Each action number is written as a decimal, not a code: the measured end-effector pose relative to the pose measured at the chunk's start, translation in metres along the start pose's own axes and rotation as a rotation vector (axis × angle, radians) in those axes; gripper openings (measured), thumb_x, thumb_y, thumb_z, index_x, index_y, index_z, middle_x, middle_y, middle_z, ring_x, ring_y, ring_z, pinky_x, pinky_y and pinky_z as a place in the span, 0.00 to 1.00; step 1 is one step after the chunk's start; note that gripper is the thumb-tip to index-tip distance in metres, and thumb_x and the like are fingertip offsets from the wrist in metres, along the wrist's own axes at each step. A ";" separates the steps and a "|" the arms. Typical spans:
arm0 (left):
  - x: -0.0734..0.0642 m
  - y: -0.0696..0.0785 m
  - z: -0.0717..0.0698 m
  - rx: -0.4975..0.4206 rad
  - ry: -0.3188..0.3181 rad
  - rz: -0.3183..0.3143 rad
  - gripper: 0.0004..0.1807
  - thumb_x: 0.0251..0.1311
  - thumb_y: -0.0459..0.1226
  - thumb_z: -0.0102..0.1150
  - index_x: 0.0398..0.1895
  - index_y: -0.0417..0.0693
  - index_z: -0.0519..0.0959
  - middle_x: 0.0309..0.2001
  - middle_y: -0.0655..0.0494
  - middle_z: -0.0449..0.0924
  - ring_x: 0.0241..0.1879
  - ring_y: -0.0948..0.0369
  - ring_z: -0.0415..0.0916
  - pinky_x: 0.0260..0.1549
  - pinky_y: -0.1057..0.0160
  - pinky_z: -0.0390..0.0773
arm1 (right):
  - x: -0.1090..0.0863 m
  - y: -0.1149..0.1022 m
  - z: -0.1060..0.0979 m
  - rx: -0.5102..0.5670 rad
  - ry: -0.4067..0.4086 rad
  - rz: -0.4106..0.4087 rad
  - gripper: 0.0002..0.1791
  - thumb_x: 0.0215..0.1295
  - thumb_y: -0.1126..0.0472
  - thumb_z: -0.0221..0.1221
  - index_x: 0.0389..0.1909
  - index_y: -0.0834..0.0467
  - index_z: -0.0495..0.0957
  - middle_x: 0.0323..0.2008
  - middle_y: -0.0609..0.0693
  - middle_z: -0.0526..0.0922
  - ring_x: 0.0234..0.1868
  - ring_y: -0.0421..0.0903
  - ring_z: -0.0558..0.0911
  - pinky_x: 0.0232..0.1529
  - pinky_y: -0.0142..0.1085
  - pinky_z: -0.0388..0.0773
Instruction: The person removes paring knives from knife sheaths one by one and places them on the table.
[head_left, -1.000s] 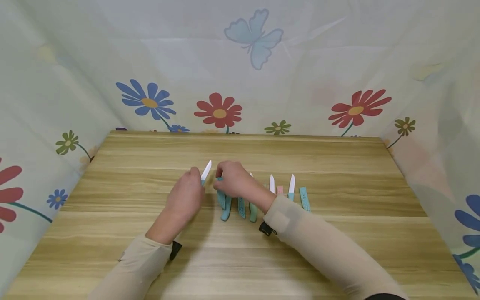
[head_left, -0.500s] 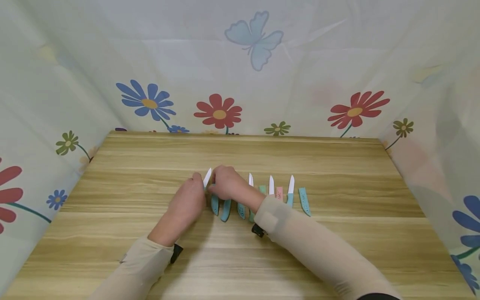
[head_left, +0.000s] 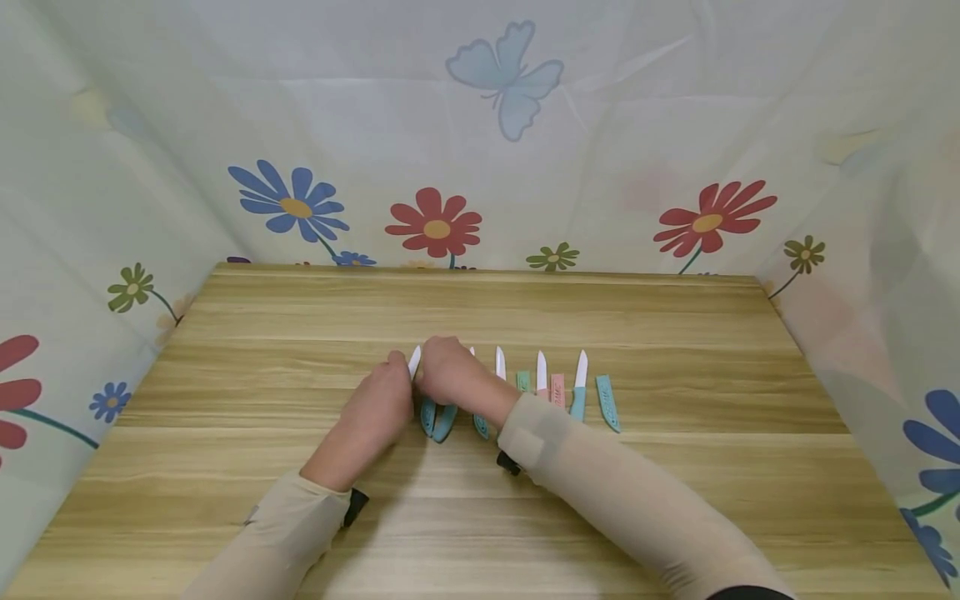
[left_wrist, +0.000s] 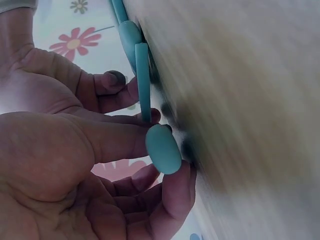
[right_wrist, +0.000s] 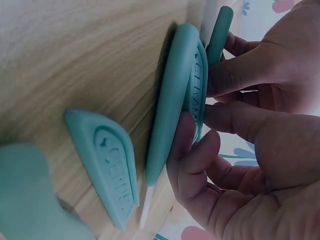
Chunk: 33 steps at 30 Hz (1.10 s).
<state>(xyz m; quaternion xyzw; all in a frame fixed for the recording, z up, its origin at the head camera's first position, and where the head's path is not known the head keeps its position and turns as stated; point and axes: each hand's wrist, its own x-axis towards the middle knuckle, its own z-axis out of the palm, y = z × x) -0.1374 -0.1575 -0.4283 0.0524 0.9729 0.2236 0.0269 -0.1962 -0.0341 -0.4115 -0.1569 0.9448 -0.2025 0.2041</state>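
My left hand (head_left: 378, 410) grips a paring knife by its turquoise handle (left_wrist: 163, 149), and the white blade (head_left: 415, 362) points away from me. Just right of it, my right hand (head_left: 456, 373) pinches a turquoise knife sheath (right_wrist: 198, 80) with raised lettering between thumb and fingers. The sheath stands close over the table, alongside another turquoise-handled knife (right_wrist: 170, 110) with a white blade. In the right wrist view the left hand (right_wrist: 280, 62) is right beside the sheath. My right hand hides part of that second knife in the head view.
Along a row to the right lie a turquoise sheath (head_left: 481, 426), a white-bladed knife (head_left: 501, 360), a green sheath (head_left: 523, 381), a pink-handled knife (head_left: 542, 371), a pink sheath (head_left: 557, 390), a blue-handled knife (head_left: 578, 404) and a blue sheath (head_left: 608, 404). Flowered cloth (head_left: 337, 100) surrounds the wooden table (head_left: 480, 308).
My right hand has moved slightly left and toward me, lowering the sheath beside the second knife. The knife in my left hand has come down a little, and that second knife has shifted left.
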 end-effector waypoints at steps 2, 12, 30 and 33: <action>0.001 0.000 0.000 0.002 -0.012 0.000 0.03 0.72 0.25 0.50 0.41 0.33 0.66 0.31 0.39 0.75 0.27 0.48 0.78 0.26 0.48 0.81 | 0.005 0.002 0.004 -0.014 -0.002 0.013 0.15 0.68 0.63 0.64 0.20 0.57 0.77 0.23 0.52 0.81 0.19 0.43 0.80 0.21 0.34 0.78; 0.002 0.002 0.002 0.015 -0.019 0.021 0.03 0.71 0.24 0.50 0.42 0.32 0.66 0.29 0.41 0.75 0.27 0.49 0.78 0.25 0.50 0.80 | 0.001 -0.002 0.004 -0.066 0.024 0.026 0.14 0.70 0.62 0.64 0.22 0.57 0.80 0.25 0.52 0.82 0.22 0.43 0.80 0.22 0.34 0.79; 0.000 -0.001 0.003 0.012 -0.010 0.026 0.04 0.70 0.24 0.51 0.42 0.32 0.66 0.30 0.40 0.75 0.27 0.49 0.78 0.26 0.49 0.81 | -0.002 -0.002 0.006 -0.099 0.039 0.004 0.15 0.71 0.64 0.63 0.21 0.57 0.80 0.23 0.51 0.81 0.20 0.42 0.79 0.20 0.33 0.78; 0.000 -0.001 0.002 0.019 -0.003 0.025 0.05 0.69 0.24 0.52 0.42 0.32 0.66 0.30 0.40 0.74 0.28 0.48 0.78 0.27 0.48 0.81 | -0.001 -0.003 0.005 -0.077 0.035 0.012 0.14 0.69 0.65 0.64 0.21 0.57 0.80 0.23 0.52 0.81 0.20 0.42 0.79 0.20 0.33 0.78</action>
